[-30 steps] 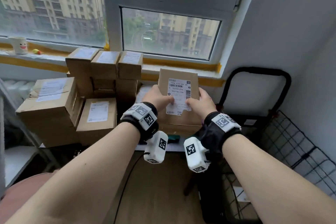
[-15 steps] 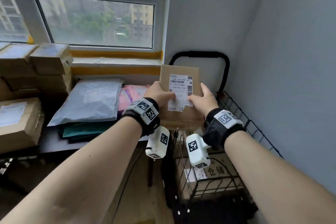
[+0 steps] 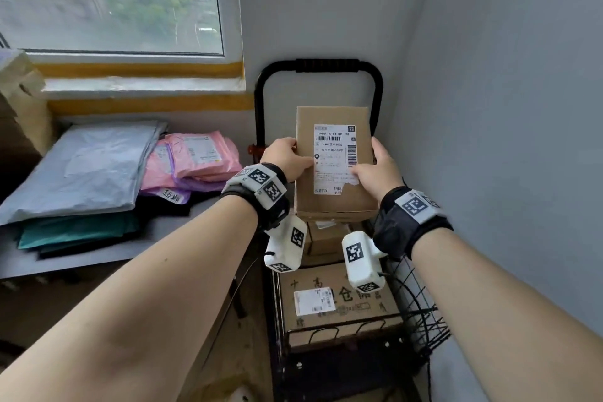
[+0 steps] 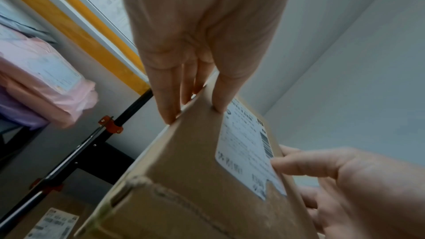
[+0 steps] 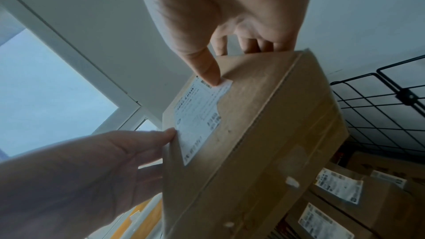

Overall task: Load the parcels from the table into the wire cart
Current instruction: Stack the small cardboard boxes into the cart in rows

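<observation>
A: Label reads "190A A161-BB" on the brown box (image 3: 334, 170), corner torn.
B: Left hand (image 3: 287, 158) and right hand (image 3: 380, 170) each grip a side, above the cart (image 3: 421, 313), twelve o'clock.

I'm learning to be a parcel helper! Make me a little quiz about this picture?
1. True or false: both hands hold the cardboard box.
2. What is below the box? A) the wire cart B) the window sill
3. What colour are the soft parcels on top of the small pile beside the grey mailer?

Key: 1 true: left hand, right hand. 2 A. 3 pink.
</observation>
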Motion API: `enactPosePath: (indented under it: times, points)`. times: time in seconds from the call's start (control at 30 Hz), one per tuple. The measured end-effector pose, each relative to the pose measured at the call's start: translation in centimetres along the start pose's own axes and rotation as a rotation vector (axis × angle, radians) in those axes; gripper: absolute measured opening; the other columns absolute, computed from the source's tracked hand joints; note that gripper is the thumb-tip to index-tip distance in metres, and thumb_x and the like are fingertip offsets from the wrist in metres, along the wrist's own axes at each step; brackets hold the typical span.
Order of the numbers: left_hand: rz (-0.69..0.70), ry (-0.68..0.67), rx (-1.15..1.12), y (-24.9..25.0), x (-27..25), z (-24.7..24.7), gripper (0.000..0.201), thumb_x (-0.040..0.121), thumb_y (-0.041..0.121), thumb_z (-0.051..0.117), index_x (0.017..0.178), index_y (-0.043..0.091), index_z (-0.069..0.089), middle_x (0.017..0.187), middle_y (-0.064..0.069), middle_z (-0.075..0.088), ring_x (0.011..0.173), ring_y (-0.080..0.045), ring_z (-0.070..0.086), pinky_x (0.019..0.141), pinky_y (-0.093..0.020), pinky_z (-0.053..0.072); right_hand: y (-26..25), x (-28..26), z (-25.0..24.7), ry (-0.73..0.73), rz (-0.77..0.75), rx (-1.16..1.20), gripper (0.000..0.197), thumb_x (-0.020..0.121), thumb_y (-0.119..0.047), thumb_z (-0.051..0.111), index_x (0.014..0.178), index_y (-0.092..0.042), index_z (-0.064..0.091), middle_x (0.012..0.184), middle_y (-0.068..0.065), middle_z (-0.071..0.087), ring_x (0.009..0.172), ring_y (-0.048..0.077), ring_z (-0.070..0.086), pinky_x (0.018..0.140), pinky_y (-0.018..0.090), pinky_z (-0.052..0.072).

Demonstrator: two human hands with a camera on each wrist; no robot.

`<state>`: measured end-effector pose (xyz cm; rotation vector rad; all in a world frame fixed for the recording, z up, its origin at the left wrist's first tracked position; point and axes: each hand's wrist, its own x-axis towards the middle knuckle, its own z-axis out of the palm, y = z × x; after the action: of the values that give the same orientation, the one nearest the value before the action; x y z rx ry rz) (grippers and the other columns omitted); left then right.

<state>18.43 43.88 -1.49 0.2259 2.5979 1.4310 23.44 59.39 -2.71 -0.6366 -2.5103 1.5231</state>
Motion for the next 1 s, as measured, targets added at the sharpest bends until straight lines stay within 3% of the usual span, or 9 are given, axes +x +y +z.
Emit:
enactPosePath:
  times: [0.13,0.5,0.63,0.77,1.0]
  points:
    - [-0.026,-0.042,-0.011,-0.3,4.3,2.7,0.032,0.089,0.018,0.062,0.121,0.014,0.061,0.115,-0.004,0.067,0.101,-0.022,0.064,0.089,-0.037,0.054,1.6,4.4,-0.7,0.015,0.049,-0.032,0.078,0.084,-0.007,0.053,0.151,-0.027,0.020,0.146,-0.003,0.042,0.129,0.021,0.046,0.109,0.041,0.038]
    - [-0.149,-0.220,-0.040,-2.7,17.4,11.8,0.025,0.089,0.011,0.059,0.113,0.013,0.063,0.106,-0.005,0.068,0.095,-0.025,0.067,0.085,-0.038,0.057,7.3,17.4,-1.1,0.046,0.211,-0.185,0.076,0.087,-0.006,0.044,0.151,-0.035,0.015,0.138,-0.005,0.051,0.125,0.024,0.050,0.105,0.043,0.041]
    - [-0.242,-0.294,-0.062,-5.0,20.3,15.6,0.020,0.087,0.006,0.057,0.106,0.010,0.063,0.106,-0.009,0.069,0.096,-0.026,0.068,0.085,-0.041,0.057,10.0,21.0,-0.8,0.041,0.256,-0.275,0.073,0.091,-0.007,0.042,0.151,-0.037,0.015,0.135,-0.006,0.055,0.114,0.023,0.057,0.090,0.030,0.045]
    - [-0.291,-0.312,-0.059,-7.9,23.8,19.5,0.029,0.087,0.005,0.056,0.115,0.010,0.062,0.109,-0.006,0.068,0.101,-0.025,0.065,0.092,-0.039,0.053,13.5,25.2,0.1,-0.002,0.290,-0.315,0.070,0.092,-0.007,0.041,0.151,-0.035,0.017,0.138,-0.004,0.053,0.114,0.024,0.056,0.080,0.025,0.040]
    - [-0.420,-0.337,-0.051,-13.7,28.5,26.3,0.036,0.089,0.003,0.052,0.123,0.011,0.059,0.116,-0.005,0.065,0.106,-0.024,0.062,0.095,-0.035,0.050,21.2,31.4,2.8,-0.113,0.376,-0.349,0.072,0.093,-0.006,0.044,0.152,-0.031,0.012,0.137,-0.002,0.053,0.103,0.021,0.058,0.074,0.020,0.039]
